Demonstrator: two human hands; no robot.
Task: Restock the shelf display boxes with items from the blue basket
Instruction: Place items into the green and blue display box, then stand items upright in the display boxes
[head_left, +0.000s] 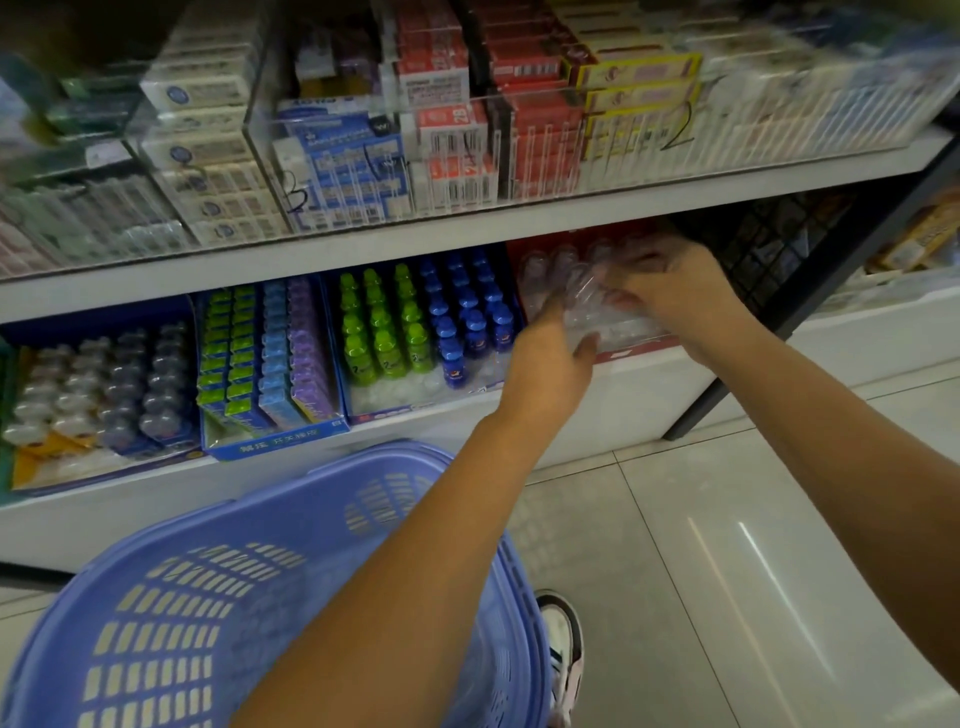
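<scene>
- At the red cardboard display box (641, 347) on the lower white shelf (623, 395), both hands work among clear, blurred plastic bottles (550, 270).
- Left hand (545, 374): fingers curled around one clear plastic bottle (582, 312) at the front left of the red box, thumb on its near side; motion blur hides the exact grip.
- Right hand (675, 286): fingers bent downward over the bottles in the middle of the red box, touching them; whether they clamp a bottle cannot be told.
- Both bare forearms cross the frame from the lower edge up to the red box; the left forearm passes over the blue basket.
- Blue slotted plastic basket (156, 623): below and left of the red box, in front of the shelf, on the pale tiled floor (727, 571); its visible interior shows no items.
- Left of the red box, a blue display box (415, 410) holds green-capped bottles (384, 332) and blue-capped bottles (467, 322) in rows.
- Further left of the red box: a blue box of green, blue and purple packs (270, 353), then a box of grey-capped bottles (104, 384).
- Above the red box, the upper shelf carries clear acrylic bins (415, 156) of stacked cartons.
- Below the red box, beside the basket, a white and black shoe (563, 639) rests on the floor.
</scene>
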